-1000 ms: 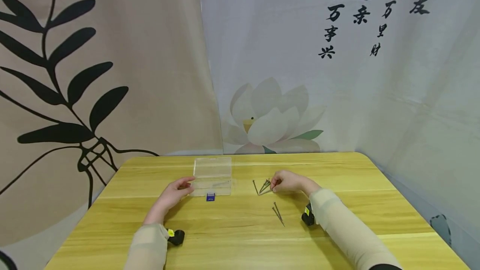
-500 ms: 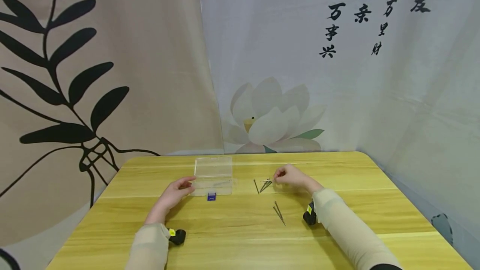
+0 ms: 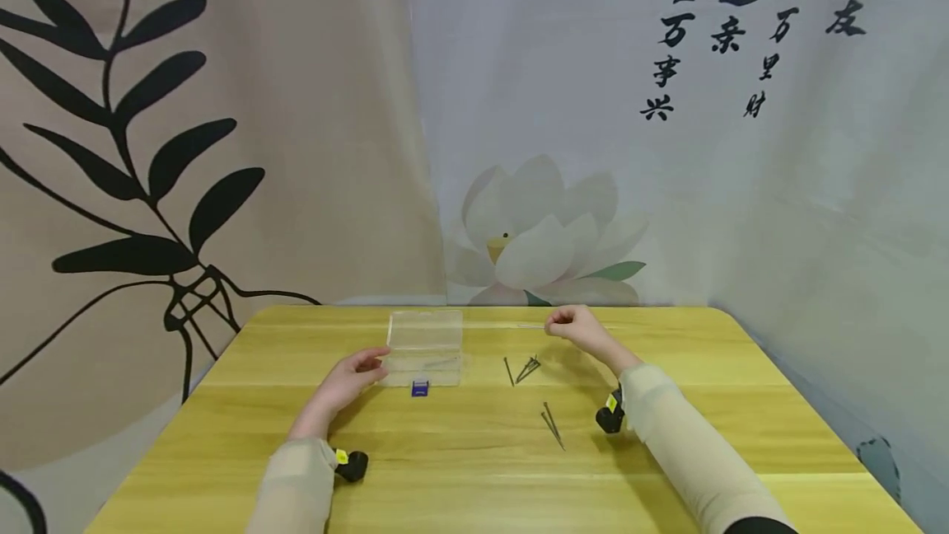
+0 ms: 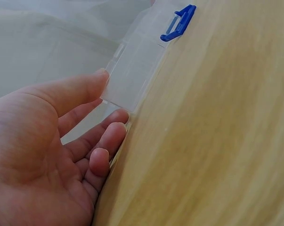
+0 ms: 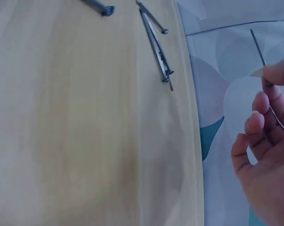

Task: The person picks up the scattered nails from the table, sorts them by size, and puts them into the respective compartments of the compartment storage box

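Observation:
A clear plastic box [image 3: 424, 332] stands on the table with its lid raised at the back and a blue latch [image 3: 420, 388] at its front. My left hand [image 3: 347, 384] grips its left end, thumb [image 4: 92, 89] on the upper edge and fingers curled low beside it. Something thin lies inside the box. My right hand [image 3: 582, 331] pinches a long thin nail [image 5: 258, 47] between thumb and fingers, raised above the far part of the table. A second thin shaft [image 5: 279, 121] shows across the curled fingers. Below the right hand lies a small group of nails [image 3: 528, 369].
Two more nails [image 3: 552, 427] lie closer to the front of the wooden table [image 3: 460, 476]. One nail [image 3: 508, 371] is just left of the group. A printed cloth backdrop [image 3: 334, 147] hangs behind the table's far edge.
My right hand has lifted a nail off the group and moved up and away toward the table's far edge. The left hand stays at the box.

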The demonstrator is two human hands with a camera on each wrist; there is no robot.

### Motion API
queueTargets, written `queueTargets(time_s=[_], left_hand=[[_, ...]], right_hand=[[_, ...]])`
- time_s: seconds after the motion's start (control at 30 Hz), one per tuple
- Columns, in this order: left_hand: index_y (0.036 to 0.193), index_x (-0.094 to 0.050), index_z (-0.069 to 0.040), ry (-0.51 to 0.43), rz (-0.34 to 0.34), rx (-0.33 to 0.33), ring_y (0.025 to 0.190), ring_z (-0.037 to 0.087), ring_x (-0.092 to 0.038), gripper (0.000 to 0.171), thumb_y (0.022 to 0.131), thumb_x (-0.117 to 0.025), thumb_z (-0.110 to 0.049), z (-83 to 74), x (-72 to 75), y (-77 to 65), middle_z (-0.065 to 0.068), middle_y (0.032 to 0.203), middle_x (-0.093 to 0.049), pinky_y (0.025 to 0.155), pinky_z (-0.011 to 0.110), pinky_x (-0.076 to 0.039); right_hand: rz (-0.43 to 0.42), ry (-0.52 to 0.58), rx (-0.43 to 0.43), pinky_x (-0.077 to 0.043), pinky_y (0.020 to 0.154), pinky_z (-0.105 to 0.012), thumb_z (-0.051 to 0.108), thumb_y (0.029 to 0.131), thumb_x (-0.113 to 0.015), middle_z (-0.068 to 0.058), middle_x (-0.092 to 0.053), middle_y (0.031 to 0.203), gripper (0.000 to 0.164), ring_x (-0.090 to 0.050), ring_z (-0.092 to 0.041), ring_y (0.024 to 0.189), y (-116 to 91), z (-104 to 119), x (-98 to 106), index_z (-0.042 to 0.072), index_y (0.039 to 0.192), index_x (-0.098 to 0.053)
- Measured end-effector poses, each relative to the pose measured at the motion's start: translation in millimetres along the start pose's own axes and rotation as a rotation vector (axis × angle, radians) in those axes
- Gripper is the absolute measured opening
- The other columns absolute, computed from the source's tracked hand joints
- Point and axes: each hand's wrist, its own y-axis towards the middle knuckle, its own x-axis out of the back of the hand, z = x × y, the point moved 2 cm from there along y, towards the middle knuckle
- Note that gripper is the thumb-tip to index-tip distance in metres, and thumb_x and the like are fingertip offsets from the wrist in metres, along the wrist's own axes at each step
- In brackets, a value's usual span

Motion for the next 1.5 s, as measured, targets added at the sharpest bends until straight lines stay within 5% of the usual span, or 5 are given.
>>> queueTargets(time_s=[0.43,0.63,0.93,1.23,1.5], left_hand=[[0.134,-0.055,0.001,-0.006,0.0,0.006,0.103,0.026,-0.052,0.041,0.095,-0.063,-0.011,-1.5,-0.2,1.3,0.016,0.115,-0.058,0.08,0.032,-0.047],[0.134,-0.054,0.002,-0.023,-0.008,-0.003,0.103,0.028,-0.052,0.042,0.095,-0.063,-0.012,-0.6,-1.1,-0.1,0.018,0.116,-0.057,0.08,0.036,-0.047],[0.134,-0.055,0.001,-0.016,-0.02,0.013,0.104,0.028,-0.052,0.043,0.095,-0.064,-0.013,1.2,-0.5,0.2,0.016,0.115,-0.058,0.081,0.034,-0.045],[0.134,-0.055,0.0,-0.003,-0.024,0.014,0.104,0.027,-0.053,0.042,0.095,-0.063,-0.011,-1.0,-2.3,2.3,0.015,0.115,-0.059,0.082,0.034,-0.046],[0.133,-0.056,0.001,-0.011,-0.014,0.005,0.103,0.027,-0.053,0.041,0.095,-0.063,-0.011,-1.1,-0.2,0.5,0.015,0.114,-0.058,0.081,0.035,-0.046]], right_hand=[[-0.044,0.064,0.029,-0.045,0.079,-0.048,0.009,0.093,-0.063,-0.004,-0.064,0.089,0.014,-0.054,-0.037,0.088,30.3,-17.1,-7.6,-0.004,0.097,-0.067],[-0.018,0.081,0.054,-0.045,0.074,-0.037,0.009,0.094,-0.062,-0.007,-0.065,0.091,0.014,-0.053,-0.019,0.079,33.5,3.2,-10.3,-0.003,0.097,-0.067],[0.01,0.075,0.095,-0.045,0.071,-0.036,0.004,0.093,-0.061,-0.013,-0.065,0.089,0.012,-0.052,-0.036,0.081,30.9,42.7,-15.6,-0.006,0.096,-0.067],[-0.018,0.057,0.106,-0.045,0.073,-0.035,0.011,0.093,-0.062,-0.007,-0.065,0.088,0.009,-0.053,-0.024,0.08,58.9,23.1,-17.1,0.007,0.092,-0.07],[0.005,0.08,0.136,-0.044,0.072,-0.035,0.005,0.094,-0.059,-0.028,-0.062,0.094,0.01,-0.053,-0.026,0.078,53.8,69.2,-12.2,-0.001,0.093,-0.068]])
